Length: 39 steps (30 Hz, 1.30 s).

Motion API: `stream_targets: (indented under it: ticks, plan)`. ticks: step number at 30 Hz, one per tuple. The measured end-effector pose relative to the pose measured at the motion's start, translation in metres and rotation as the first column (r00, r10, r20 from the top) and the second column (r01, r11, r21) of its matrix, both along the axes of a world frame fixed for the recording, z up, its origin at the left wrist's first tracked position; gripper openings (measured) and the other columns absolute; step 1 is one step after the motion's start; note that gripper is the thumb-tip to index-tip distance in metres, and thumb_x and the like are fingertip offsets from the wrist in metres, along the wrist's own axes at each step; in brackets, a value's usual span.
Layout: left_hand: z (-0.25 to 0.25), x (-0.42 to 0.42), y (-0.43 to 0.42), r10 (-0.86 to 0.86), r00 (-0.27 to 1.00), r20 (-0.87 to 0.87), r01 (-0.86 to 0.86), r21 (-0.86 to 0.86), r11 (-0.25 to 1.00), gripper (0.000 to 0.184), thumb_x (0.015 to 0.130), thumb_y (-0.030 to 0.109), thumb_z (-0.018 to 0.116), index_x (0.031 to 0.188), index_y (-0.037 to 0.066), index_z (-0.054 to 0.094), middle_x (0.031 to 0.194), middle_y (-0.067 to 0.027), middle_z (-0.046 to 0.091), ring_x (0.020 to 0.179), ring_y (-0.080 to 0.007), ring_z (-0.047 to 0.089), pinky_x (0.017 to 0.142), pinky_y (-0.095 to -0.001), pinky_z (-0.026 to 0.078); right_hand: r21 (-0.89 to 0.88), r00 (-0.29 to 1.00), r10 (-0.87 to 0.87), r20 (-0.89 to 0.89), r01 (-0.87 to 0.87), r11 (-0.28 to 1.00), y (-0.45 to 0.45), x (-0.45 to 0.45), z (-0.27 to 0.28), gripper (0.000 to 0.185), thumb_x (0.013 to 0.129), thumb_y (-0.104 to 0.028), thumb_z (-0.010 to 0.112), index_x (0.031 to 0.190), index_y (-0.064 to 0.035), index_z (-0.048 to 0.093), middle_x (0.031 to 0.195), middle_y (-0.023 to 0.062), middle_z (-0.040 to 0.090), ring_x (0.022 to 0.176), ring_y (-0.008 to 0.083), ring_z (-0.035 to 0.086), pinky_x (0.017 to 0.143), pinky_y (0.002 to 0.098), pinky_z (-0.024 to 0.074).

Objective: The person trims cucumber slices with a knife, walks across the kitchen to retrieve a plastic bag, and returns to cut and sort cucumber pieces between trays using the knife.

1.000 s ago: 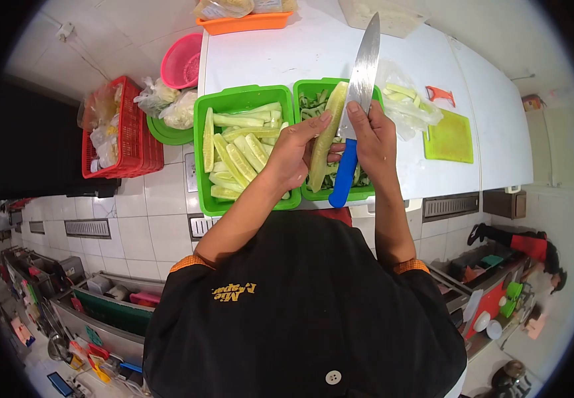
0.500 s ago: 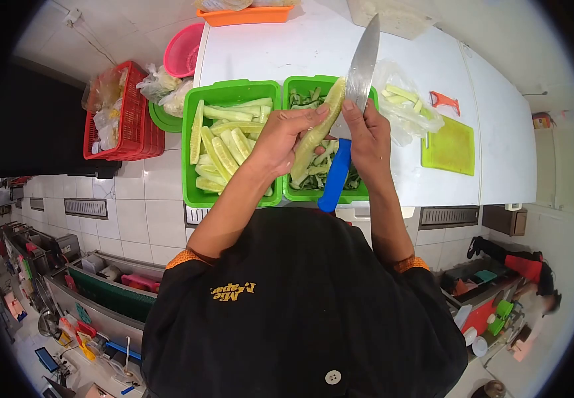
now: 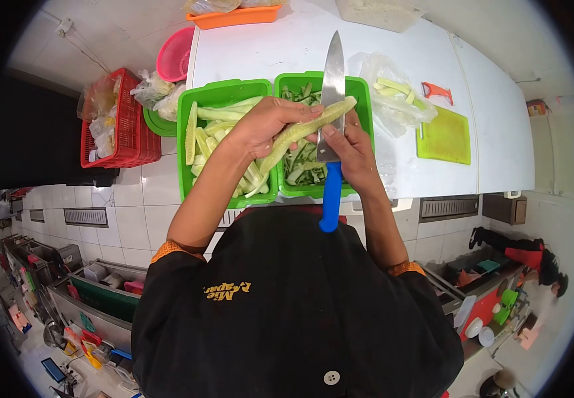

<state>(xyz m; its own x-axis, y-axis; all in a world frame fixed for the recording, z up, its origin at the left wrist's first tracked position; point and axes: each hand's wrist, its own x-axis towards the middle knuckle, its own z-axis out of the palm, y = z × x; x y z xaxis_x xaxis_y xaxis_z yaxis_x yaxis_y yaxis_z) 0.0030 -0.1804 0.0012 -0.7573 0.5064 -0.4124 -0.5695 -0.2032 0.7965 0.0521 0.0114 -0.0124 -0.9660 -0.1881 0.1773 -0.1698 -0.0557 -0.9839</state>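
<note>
My left hand (image 3: 265, 126) is closed on a long, pale piece of cucumber (image 3: 287, 137), held at a slant over the two green bins. In my right hand (image 3: 353, 149) is a knife (image 3: 333, 93) with a blue handle, its blade pointing away from me and lying against the cucumber. Beneath my left hand, the left green bin (image 3: 182, 142) holds several peeled cucumber pieces (image 3: 202, 140). Dark green peelings and scraps (image 3: 303, 171) fill the right green bin (image 3: 366, 99), below the knife.
On the white table (image 3: 393, 176) lie a plastic bag (image 3: 393, 109) with cucumber pieces, an orange peeler (image 3: 438, 93) and a yellow-green cutting board (image 3: 443, 136). An orange tray (image 3: 234, 17) stands at the back. A red crate (image 3: 127, 129) is at left; another person (image 3: 532, 257) is far right.
The cucumber has turned from steep to a flatter slant. The knife has swung more upright and moved left, its blade now crossing the cucumber.
</note>
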Motion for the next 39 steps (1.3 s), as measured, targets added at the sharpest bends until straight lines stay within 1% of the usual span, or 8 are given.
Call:
stream_targets:
  ticks: [5, 8, 12, 16, 20, 23, 26, 39]
  plan:
    - [-0.011, -0.003, -0.017, -0.119, 0.992, -0.047, 0.128, 0.289, 0.949, 0.051, 0.096, 0.024, 0.066, 0.133, -0.009, 0.055, 0.111, -0.0172, 0.069, 0.090, -0.0268, 0.074, 0.061, -0.0281, 0.061, -0.173, 0.971, -0.185, 0.151, 0.210, 0.962, -0.010, 0.000, -0.003, 0.026, 0.100, -0.018, 0.058, 0.112, 0.0038, 0.066, 0.124, 0.0060, 0.054, 0.113, 0.0143, 0.053, 0.097, 0.0287, 0.0411]
    - [-0.044, -0.005, -0.043, -0.320, 0.924, -0.209, 0.379, 0.604, 0.702, 0.058, 0.100, 0.021, 0.059, 0.146, -0.007, 0.038, 0.130, -0.0201, 0.060, 0.112, -0.0331, 0.067, 0.085, -0.0354, 0.061, -0.207, 0.960, -0.264, 0.095, 0.278, 0.938, -0.011, -0.004, 0.015, 0.026, 0.100, -0.017, 0.058, 0.117, 0.0025, 0.061, 0.115, 0.0032, 0.056, 0.105, 0.0095, 0.052, 0.093, 0.0250, 0.0415]
    - [-0.026, 0.026, -0.011, 0.033, 0.999, -0.040, 0.006, 0.722, 0.692, 0.060, 0.098, 0.015, 0.058, 0.149, -0.004, 0.033, 0.152, -0.0212, 0.039, 0.143, -0.0352, 0.038, 0.118, -0.0491, 0.035, -0.164, 0.946, -0.320, 0.060, 0.325, 0.931, -0.020, -0.006, 0.021, 0.030, 0.101, -0.017, 0.058, 0.124, 0.0009, 0.054, 0.110, 0.0010, 0.057, 0.100, 0.0072, 0.052, 0.091, 0.0240, 0.0420]
    - [-0.023, 0.020, -0.017, 0.049, 0.999, 0.012, -0.042, 0.723, 0.690, 0.052, 0.101, 0.012, 0.054, 0.147, -0.004, 0.038, 0.141, -0.0173, 0.051, 0.130, -0.0290, 0.052, 0.111, -0.0413, 0.044, -0.227, 0.962, -0.238, 0.131, 0.263, 0.938, -0.032, -0.007, 0.021, 0.029, 0.099, -0.016, 0.060, 0.121, 0.0024, 0.058, 0.116, 0.0052, 0.056, 0.106, 0.0130, 0.053, 0.094, 0.0279, 0.0411]
    - [-0.024, 0.004, -0.024, 0.025, 0.998, 0.054, -0.054, 0.656, 0.753, 0.046, 0.101, 0.010, 0.054, 0.143, -0.005, 0.044, 0.130, -0.0138, 0.059, 0.115, -0.0231, 0.060, 0.104, -0.0376, 0.050, 0.158, 0.955, -0.220, -0.198, 0.252, 0.955, -0.051, -0.014, 0.007, 0.025, 0.096, -0.016, 0.063, 0.111, 0.0040, 0.067, 0.124, 0.0158, 0.053, 0.123, 0.0278, 0.044, 0.104, 0.0387, 0.0338]
    - [-0.019, 0.001, -0.029, 0.072, 0.993, 0.093, -0.112, 0.581, 0.806, 0.045, 0.101, 0.010, 0.054, 0.142, -0.007, 0.044, 0.131, -0.0157, 0.058, 0.117, -0.0257, 0.060, 0.105, -0.0387, 0.049, 0.200, 0.929, -0.235, -0.287, 0.298, 0.933, -0.049, -0.023, 0.004, 0.026, 0.097, -0.018, 0.062, 0.112, 0.0036, 0.067, 0.116, 0.0117, 0.060, 0.109, 0.0207, 0.054, 0.096, 0.0335, 0.0411]
    - [-0.014, 0.003, -0.036, 0.069, 0.990, 0.120, -0.128, 0.613, 0.780, 0.046, 0.101, 0.010, 0.053, 0.142, -0.009, 0.041, 0.136, -0.0212, 0.053, 0.126, -0.0325, 0.056, 0.110, -0.0422, 0.046, -0.032, 0.932, -0.237, 0.274, 0.255, 0.966, -0.032, -0.023, 0.027, 0.026, 0.099, -0.020, 0.061, 0.112, 0.0025, 0.067, 0.100, 0.0046, 0.065, 0.088, 0.0105, 0.058, 0.080, 0.0255, 0.0459]
    - [-0.004, 0.004, -0.045, 0.121, 0.988, 0.094, -0.153, 0.608, 0.779, 0.054, 0.099, 0.012, 0.054, 0.143, -0.012, 0.034, 0.143, -0.0289, 0.045, 0.135, -0.0382, 0.047, 0.117, -0.0470, 0.039, -0.032, 0.973, -0.214, 0.084, 0.217, 0.976, -0.038, -0.040, 0.018, 0.025, 0.102, -0.019, 0.058, 0.112, 0.0020, 0.067, 0.097, -0.0010, 0.062, 0.084, 0.0034, 0.056, 0.074, 0.0206, 0.0454]
